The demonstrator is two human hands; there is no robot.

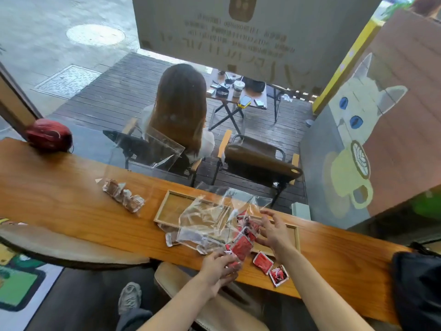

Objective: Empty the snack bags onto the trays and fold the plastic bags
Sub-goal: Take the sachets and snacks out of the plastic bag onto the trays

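While the left hand point(220, 266) pinches the clear bag's point(207, 220) near corner at the counter edge, red packets point(245, 235) spill toward the right tray point(296, 237), beside the open-fingered, empty right hand point(272, 231).

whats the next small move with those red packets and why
Probably draw the clear plastic bag clear of the wooden tray. The left hand grips its lower end, the red snack packets are bunched at the right hand, and two loose red packets already lie off the tray.
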